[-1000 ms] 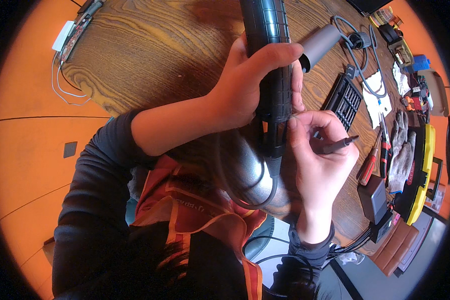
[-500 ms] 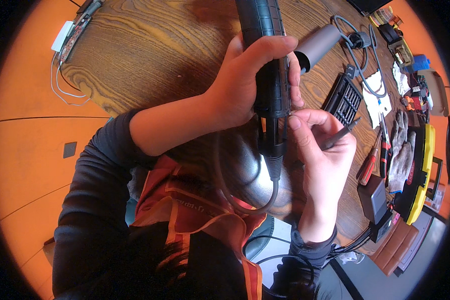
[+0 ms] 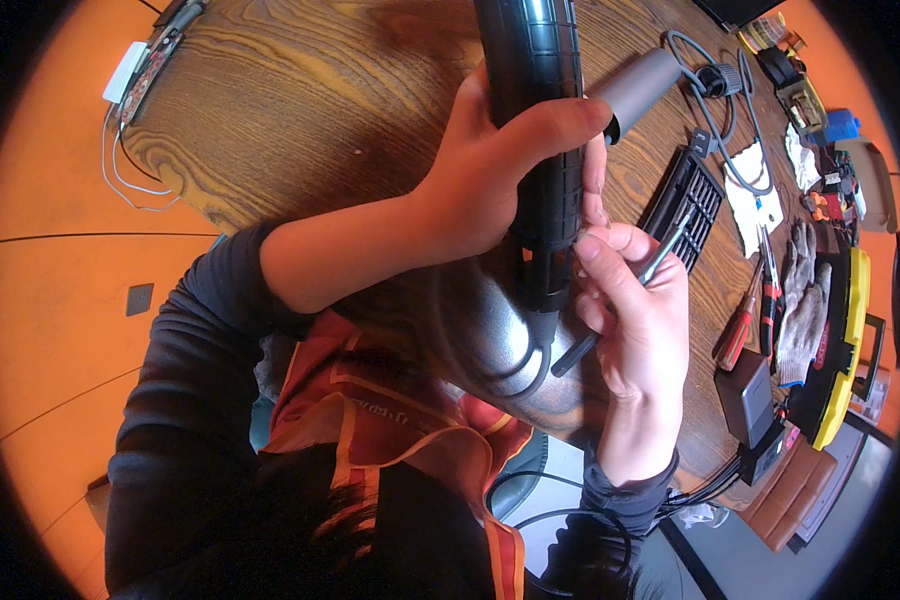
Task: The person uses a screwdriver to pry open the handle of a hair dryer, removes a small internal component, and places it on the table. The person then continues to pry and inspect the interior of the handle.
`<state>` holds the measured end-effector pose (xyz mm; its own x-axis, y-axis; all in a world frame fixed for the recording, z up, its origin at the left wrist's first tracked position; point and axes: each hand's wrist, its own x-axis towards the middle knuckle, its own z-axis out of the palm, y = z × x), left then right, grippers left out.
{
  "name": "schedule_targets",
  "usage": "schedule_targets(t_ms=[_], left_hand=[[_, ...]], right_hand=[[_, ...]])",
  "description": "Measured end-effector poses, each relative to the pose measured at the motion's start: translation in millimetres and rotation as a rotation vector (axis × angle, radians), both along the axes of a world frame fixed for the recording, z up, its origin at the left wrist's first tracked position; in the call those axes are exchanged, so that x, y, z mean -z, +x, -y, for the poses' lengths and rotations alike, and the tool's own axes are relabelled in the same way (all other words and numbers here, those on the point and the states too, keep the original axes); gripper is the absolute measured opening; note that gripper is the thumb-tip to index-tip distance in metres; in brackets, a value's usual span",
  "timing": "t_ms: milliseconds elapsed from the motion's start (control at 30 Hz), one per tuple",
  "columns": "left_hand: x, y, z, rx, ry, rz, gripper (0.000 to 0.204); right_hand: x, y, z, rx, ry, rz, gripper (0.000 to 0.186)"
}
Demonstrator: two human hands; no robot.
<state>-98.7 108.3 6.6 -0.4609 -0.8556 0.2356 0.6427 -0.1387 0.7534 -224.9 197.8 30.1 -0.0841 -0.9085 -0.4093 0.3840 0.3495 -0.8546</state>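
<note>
Black grid-ribbed plastic cylinder at 1 o'clock looks part-assembled: black rubbery cord on, 6-o'clock end open; left hand wraps it, right hand pinches its edge (piece unclear), slim grey-black rod-shaped tool palmed.

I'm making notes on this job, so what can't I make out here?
Black tube, head view: top end cut off by the upper edge.
Same tube, head view: part covered by the left hand.
Slim tool, head view: middle hidden by the right hand.
Anything pinched at that hand's fingertips, head view: too small to tell.
</note>
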Motion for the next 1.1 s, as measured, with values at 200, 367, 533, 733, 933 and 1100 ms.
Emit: schedule_targets(t_ms=[200,367,533,733,933,1100], left_hand=[[-1.4,-1.6,-0.6,-0.014,0.058,-0.023,0.023],[-4.0,-0.9,-1.9,0.008,0.076,0.122,0.026],[-3.9,-1.2,-2.6,0.062,0.154,0.096,0.027],[-4.9,-2.1,-3.4,0.097,0.216,0.081,0.028],[-7.2,-2.6,-5.5,0.108,0.257,0.053,0.028],[-7.9,-0.4,-1.6,0.056,0.204,0.118,0.028]], right_hand=[[2.2,9.2,-3.4,0.075,-0.383,-0.720,0.005],[5.2,5.7,-0.9,0.079,-0.805,-1.264,0.019],[-2.3,-1.6,1.6,-0.011,-1.055,-1.423,0.022],[-6.5,-1.6,-1.1,-0.039,-1.107,-1.514,0.025],[-4.5,-2.5,0.4,0.024,-1.043,-1.478,0.017],[-0.4,1.4,0.5,0.069,-0.571,-0.902,0.008]])
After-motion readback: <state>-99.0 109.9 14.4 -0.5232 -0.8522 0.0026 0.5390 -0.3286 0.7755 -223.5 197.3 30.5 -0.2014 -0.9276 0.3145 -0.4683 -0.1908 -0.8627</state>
